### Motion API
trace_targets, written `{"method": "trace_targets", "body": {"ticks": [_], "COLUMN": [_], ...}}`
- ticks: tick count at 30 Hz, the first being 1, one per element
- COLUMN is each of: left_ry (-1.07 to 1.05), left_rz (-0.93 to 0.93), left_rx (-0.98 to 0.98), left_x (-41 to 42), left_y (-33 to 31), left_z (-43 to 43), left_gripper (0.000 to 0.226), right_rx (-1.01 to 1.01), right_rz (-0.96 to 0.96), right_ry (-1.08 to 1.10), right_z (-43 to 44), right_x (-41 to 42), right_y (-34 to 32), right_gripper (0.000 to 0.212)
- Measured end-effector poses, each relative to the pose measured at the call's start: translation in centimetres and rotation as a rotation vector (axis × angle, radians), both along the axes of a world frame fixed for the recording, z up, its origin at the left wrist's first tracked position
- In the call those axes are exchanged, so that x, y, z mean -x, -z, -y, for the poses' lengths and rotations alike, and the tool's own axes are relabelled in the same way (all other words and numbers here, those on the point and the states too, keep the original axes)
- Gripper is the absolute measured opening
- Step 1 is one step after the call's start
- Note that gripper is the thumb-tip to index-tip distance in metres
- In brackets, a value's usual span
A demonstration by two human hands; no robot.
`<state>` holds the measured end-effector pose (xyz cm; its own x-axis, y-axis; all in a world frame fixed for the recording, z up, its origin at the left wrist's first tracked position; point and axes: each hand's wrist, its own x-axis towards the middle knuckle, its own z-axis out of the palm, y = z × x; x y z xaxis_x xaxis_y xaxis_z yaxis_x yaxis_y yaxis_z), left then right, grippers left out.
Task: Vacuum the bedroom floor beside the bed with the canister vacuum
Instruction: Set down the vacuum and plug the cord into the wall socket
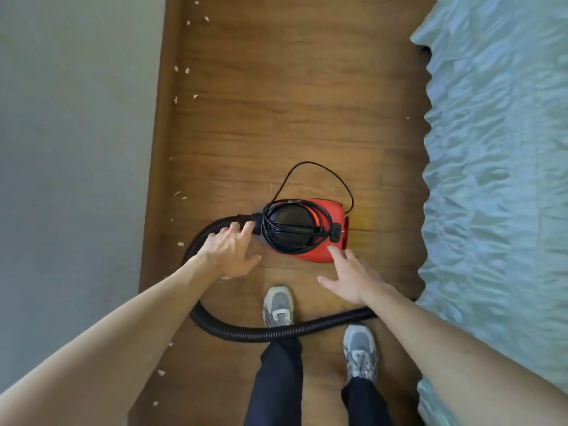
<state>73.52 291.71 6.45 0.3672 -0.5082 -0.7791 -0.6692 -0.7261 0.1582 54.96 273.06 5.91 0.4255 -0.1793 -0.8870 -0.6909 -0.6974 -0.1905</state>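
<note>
Sitting on the brown wood-plank floor (276, 103) between the pale grey wall (76, 118) and the bed with its rumpled light-blue cover (491, 149), the small red plastic canister vacuum (333, 212) lies just ahead of the person's grey trainers (278, 305). Its thin black power cord (319, 167) is wound in loops over its dark round top. The left hand (229, 253) is spread, fingers fanned over the cuff where the black ribbed hose (239, 332) plugs into the body; whether they press on it cannot be told. The right hand (350, 279) is also spread and holds nothing, its forefinger reaching to the near edge of the red shell. The vacuum looks compact and probably light enough for one hand, with a hard, smooth shell that would slip under flat palms. The black bar across the top, likely the carrying handle, seems the surest hold. The hose is limp and springy and curls behind the feet, so it may drag or trip. The cord probably has to be unwound first. Pale paper scraps (186, 70) lie along the wall.
</note>
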Motion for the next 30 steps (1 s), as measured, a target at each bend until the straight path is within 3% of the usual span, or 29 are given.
{"method": "trace_targets", "body": {"ticks": [10,14,17,19,24,30], "left_ry": [0.093,0.111,0.120,0.112,0.175,0.258], "left_rz": [-0.017,0.020,0.057,0.088,0.170,0.292], "left_rx": [0.008,-0.010,-0.018,0.012,0.046,0.089], "left_x": [-1.4,-1.7,-1.6,-1.6,-1.7,-1.3], "left_y": [6.7,8.4,9.4,10.0,11.7,11.4], "left_z": [2.3,3.2,3.4,3.3,3.3,4.2], "left_gripper": [0.070,0.060,0.051,0.046,0.043,0.038], "right_rx": [-0.083,-0.044,-0.033,-0.004,0.163,0.252], "right_rz": [0.064,0.086,0.101,0.125,0.134,0.232], "right_ry": [0.433,0.891,1.297,1.463,1.596,1.584], "right_z": [-1.6,-1.1,-1.1,-0.9,-0.4,0.3], "right_x": [-1.0,-2.5,-3.8,-4.7,-6.0,-6.3], "right_y": [6.8,9.5,11.5,12.2,13.3,12.8], "right_gripper": [0.068,0.058,0.033,0.041,0.033,0.030]}}
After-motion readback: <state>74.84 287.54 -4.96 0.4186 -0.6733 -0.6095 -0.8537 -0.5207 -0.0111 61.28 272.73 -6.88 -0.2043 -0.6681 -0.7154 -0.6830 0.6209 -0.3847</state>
